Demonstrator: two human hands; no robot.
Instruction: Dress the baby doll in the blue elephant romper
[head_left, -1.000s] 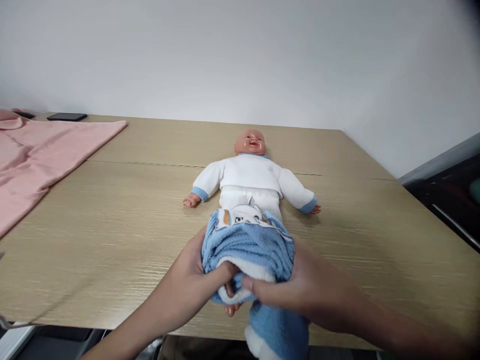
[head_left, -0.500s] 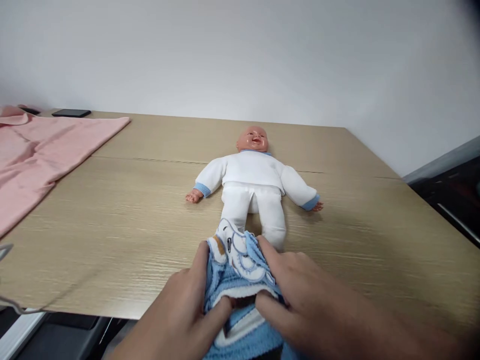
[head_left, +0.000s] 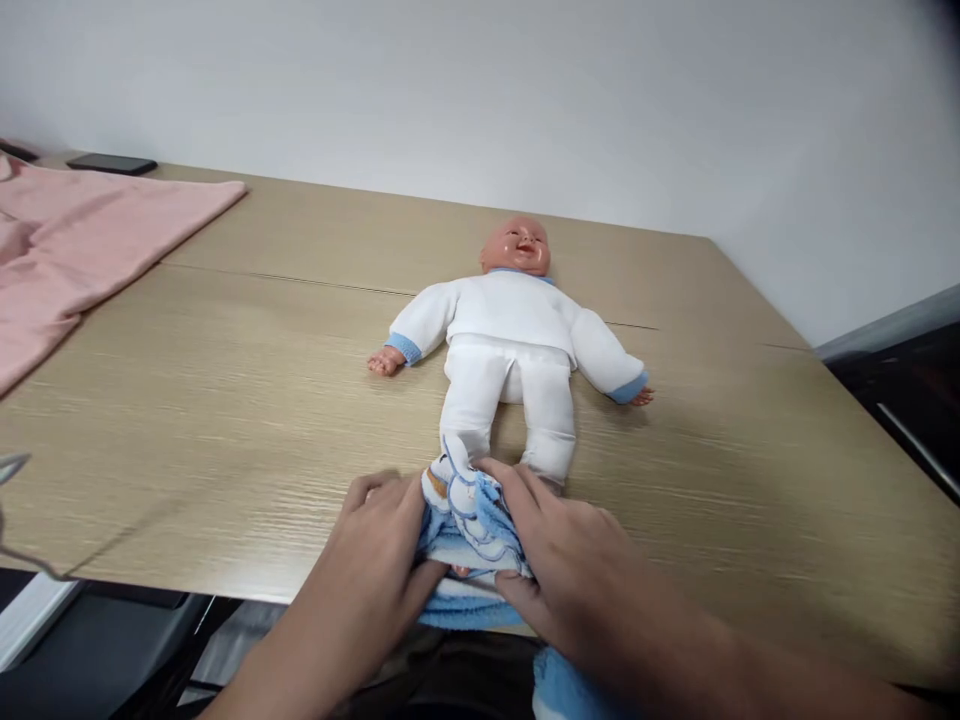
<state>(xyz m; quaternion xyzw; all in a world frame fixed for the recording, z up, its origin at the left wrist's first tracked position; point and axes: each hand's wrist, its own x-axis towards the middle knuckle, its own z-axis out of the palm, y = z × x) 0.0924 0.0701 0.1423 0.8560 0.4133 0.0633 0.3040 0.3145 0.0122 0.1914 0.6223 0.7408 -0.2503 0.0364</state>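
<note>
Low at centre, left hand (head_left: 373,560) and right hand (head_left: 574,560) pinch the bunched blue garment (head_left: 469,512), doll (head_left: 516,335) stretching lengthwise just beyond.

- Wooden table (head_left: 225,420).
- Doll in white (head_left: 514,340) lies face-up just beyond the left hand (head_left: 375,560) and right hand (head_left: 570,560).
- Blue garment (head_left: 472,520) bunched between both hands at the near edge.
- Pink cloth (head_left: 75,230) far left of them, with a dark phone (head_left: 111,163) beyond it.

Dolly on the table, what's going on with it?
A person's left hand and right hand both grip a bunched blue garment at the feet of the doll, near the front edge of the table. The doll lies face up in a white top and trousers. A pink cloth lies far left, a dark phone behind it.
</note>
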